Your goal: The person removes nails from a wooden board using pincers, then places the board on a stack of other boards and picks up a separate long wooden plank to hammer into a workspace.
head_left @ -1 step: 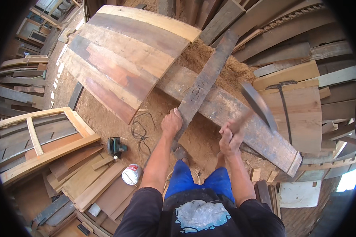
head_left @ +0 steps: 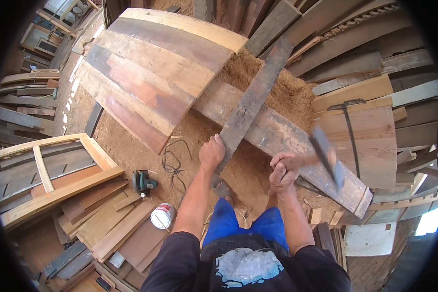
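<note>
My left hand [head_left: 212, 153] grips the near end of a dark, weathered narrow board [head_left: 245, 114]. That board lies slantwise across a thick, worn plank [head_left: 282, 131]. On the right, my right hand [head_left: 283, 173] is closed round the wooden handle of a hammer [head_left: 327, 158], whose long dark head is blurred by motion. The hammer head appears over the right part of the plank, apart from the dark board. Left of the board, a wide panel of joined planks [head_left: 151, 73] rests on the far end of the plank.
Sawdust [head_left: 294, 97] is heaped behind the plank. A clamp-like metal bar [head_left: 349, 131] lies on a wooden panel at right. A circular saw [head_left: 143, 183], a black cord [head_left: 172, 168] and a white bucket [head_left: 161, 216] are on the ground at left. Stacked boards [head_left: 112, 219] flank both sides.
The hammer has swung to the right and a little downward, its handle now nearly level. My left hand and the dark board have stayed put.
</note>
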A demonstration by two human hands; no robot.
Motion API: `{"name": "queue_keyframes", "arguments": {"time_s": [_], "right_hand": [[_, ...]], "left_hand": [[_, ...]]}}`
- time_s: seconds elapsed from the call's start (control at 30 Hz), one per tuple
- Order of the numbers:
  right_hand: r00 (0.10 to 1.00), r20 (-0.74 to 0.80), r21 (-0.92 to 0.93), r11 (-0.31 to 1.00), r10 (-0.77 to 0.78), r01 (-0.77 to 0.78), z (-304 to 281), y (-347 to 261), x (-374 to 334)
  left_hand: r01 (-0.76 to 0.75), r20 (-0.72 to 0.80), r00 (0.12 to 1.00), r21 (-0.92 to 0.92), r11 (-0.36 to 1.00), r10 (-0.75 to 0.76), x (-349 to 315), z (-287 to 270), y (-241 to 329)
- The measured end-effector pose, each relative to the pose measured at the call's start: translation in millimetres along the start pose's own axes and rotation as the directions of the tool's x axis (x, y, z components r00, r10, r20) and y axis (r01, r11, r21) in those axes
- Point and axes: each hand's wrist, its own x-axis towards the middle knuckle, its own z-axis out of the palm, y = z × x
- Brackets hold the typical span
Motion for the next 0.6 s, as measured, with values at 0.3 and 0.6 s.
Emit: {"name": "queue_keyframes", "arguments": {"time_s": [0.3, 0.6], "right_hand": [[0.941, 0.165, -0.348, 0.91, 0.295, -0.224, 4.1, -19.4, 7.7], [0.788, 0.195, -0.666, 0.669, 0.584, -0.331, 1.3, 75.9, -30.3]], "left_hand": [[-0.052, -0.04, 0.998, -0.016, 0.999, 0.051, -1.6, 1.8, -2.5], [-0.03, 0.021, 0.999, 0.001, 1.0, 0.03, -3.7, 5.7, 1.3]]}}
